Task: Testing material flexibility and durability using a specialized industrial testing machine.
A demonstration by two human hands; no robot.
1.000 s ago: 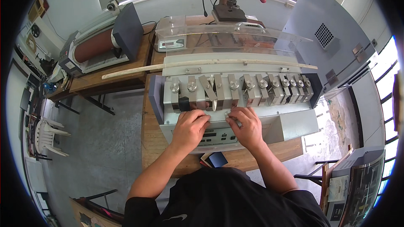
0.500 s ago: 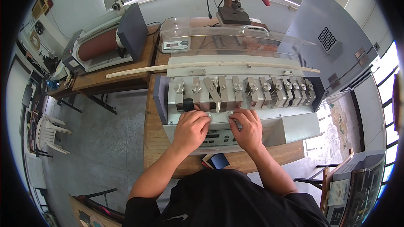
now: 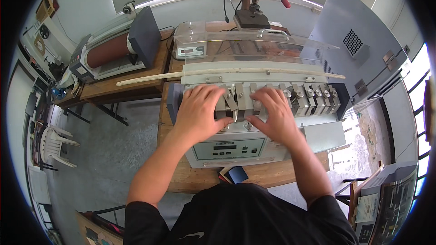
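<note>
A grey bench-top testing machine [image 3: 277, 152] stands before me, with a row of metal clamps [image 3: 310, 97] topped by round knobs. My left hand [image 3: 199, 111] spreads its fingers over the clamps on the left, thumb pointing inward. My right hand [image 3: 276, 114] is likewise spread over the middle clamps. Nothing shows in either hand; whether the fingertips touch the metal I cannot tell. In the gap between them a metal clamp plate [image 3: 231, 101] leans askew beside a pale strip [image 3: 235, 115]. Small metal knobs [image 3: 248, 126] sit on the front ledge under my thumbs.
Behind the clamps are a raised clear cover [image 3: 254, 56] and a long wooden stick [image 3: 145, 78]. A digital scale [image 3: 190, 51], a drill press [image 3: 252, 18] and a brown-drum machine [image 3: 107, 51] stand farther back. Coloured square pieces [image 3: 238, 174] lie near the table's front edge.
Both hands have left the small front knobs and moved forward and up over the clamps, their fingers spreading. The control panel and front knobs are now more exposed.
</note>
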